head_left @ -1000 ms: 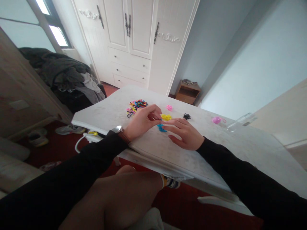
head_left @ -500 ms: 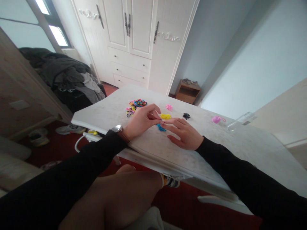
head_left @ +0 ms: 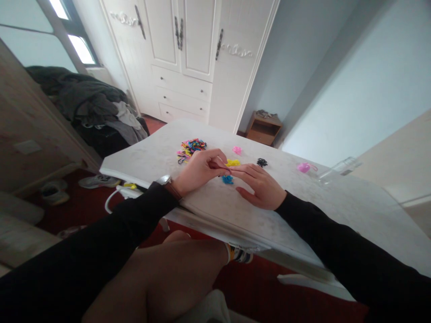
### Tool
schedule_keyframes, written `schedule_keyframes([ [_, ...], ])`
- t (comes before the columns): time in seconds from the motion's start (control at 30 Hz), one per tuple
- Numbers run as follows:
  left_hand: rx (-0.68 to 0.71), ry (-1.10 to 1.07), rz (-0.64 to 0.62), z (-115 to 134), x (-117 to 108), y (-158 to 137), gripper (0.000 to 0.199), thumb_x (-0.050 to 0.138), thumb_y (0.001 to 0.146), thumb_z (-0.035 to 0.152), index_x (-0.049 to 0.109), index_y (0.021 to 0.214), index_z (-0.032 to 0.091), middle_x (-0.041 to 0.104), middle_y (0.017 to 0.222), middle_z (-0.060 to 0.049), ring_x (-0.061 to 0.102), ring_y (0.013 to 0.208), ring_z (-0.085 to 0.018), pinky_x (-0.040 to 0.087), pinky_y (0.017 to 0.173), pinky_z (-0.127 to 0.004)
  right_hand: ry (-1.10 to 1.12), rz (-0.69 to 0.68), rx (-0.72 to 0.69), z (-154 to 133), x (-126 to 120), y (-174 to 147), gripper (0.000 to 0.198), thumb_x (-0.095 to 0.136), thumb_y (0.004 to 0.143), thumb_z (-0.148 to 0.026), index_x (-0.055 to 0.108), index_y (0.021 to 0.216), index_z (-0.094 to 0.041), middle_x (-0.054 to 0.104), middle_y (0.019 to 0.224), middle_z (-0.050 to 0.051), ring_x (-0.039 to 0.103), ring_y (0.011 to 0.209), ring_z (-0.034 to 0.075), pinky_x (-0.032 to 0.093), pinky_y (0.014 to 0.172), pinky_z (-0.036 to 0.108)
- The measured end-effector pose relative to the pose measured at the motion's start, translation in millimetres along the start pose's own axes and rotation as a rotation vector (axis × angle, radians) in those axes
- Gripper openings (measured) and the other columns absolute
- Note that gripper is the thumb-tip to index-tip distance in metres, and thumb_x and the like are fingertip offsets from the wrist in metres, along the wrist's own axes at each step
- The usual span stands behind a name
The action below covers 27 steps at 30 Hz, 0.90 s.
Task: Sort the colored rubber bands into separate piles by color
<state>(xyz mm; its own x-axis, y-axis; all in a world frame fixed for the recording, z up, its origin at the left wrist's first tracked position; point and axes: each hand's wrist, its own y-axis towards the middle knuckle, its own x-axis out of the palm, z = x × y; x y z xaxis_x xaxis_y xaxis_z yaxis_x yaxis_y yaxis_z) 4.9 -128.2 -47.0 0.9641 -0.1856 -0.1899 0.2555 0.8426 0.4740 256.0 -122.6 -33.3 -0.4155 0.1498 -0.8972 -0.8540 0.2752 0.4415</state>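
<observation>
My left hand (head_left: pixel 202 169), with a watch (head_left: pixel 164 180) at its wrist, is closed in a pinch. Whatever lies between its thumb and finger is too small to make out. The fingers of my right hand (head_left: pixel 259 185) are stretched out, thumb apart, and their tips meet the left fingertips. Just below that meeting point lies a blue heap (head_left: pixel 227 179) of small loops like rubber bands. A yellow heap (head_left: pixel 233 163) shows behind the fingers. Beyond my left hand is a mixed-colour pile (head_left: pixel 193 146) of similar loops, partly covered by the hand.
The white table (head_left: pixel 151 157) also bears a pink heap (head_left: pixel 237 150), a black heap (head_left: pixel 261 162), a pink object with a loop (head_left: pixel 305 168) and a clear glass or plastic container (head_left: pixel 340 170) on its side. A white wardrobe (head_left: pixel 188 58) stands behind.
Both hands have shifted very slightly, and more of the blue heap now shows beneath the fingertips. The heaps stay where they were.
</observation>
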Motion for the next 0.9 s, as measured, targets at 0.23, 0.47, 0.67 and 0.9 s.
schedule_keyframes([
  [0.23, -0.019, -0.047, -0.013, 1.9, 1.1, -0.2, 0.034, 0.091, 0.075, 0.040, 0.066, 0.086, 0.019, 0.080, 0.082, -0.004, 0.080, 0.080, -0.021, 0.066, 0.075, -0.031, 0.022, 0.017, -0.016, -1.4, -1.0, -0.2, 0.056, 0.057, 0.102, -0.025, 0.048, 0.157, -0.028, 0.060, 0.157, 0.015, 0.061, 0.137, 0.033, 0.055, 0.108, 0.056],
  [0.47, -0.048, -0.060, -0.021, 2.0, 0.7, 0.9, 0.033, 0.092, 0.074, 0.032, 0.067, 0.089, 0.018, 0.079, 0.074, -0.002, 0.079, 0.071, -0.018, 0.061, 0.064, -0.024, 0.033, -0.002, -0.071, 0.7, -1.1, -2.0, 0.064, 0.058, 0.102, -0.023, 0.041, 0.164, -0.028, 0.059, 0.159, 0.013, 0.059, 0.142, 0.031, 0.055, 0.111, 0.054],
  [0.67, -0.061, -0.057, 0.003, 0.7, 0.8, 1.3, 0.043, 0.095, 0.071, 0.044, 0.066, 0.090, 0.018, 0.079, 0.074, -0.004, 0.079, 0.070, -0.020, 0.061, 0.063, -0.027, 0.001, 0.011, -0.038, 2.1, -0.5, -3.7, 0.059, 0.058, 0.102, -0.026, 0.049, 0.161, -0.028, 0.064, 0.152, 0.013, 0.062, 0.137, 0.032, 0.055, 0.108, 0.054],
  [0.9, -0.027, -0.031, 0.075, 3.8, 0.6, 2.4, 0.044, 0.096, 0.070, 0.046, 0.066, 0.085, 0.018, 0.077, 0.071, -0.003, 0.076, 0.067, -0.018, 0.061, 0.062, -0.026, -0.017, 0.060, -0.022, 0.8, -3.9, -2.1, 0.038, 0.057, 0.103, -0.027, 0.067, 0.140, -0.028, 0.076, 0.131, 0.010, 0.069, 0.123, 0.030, 0.056, 0.099, 0.050],
])
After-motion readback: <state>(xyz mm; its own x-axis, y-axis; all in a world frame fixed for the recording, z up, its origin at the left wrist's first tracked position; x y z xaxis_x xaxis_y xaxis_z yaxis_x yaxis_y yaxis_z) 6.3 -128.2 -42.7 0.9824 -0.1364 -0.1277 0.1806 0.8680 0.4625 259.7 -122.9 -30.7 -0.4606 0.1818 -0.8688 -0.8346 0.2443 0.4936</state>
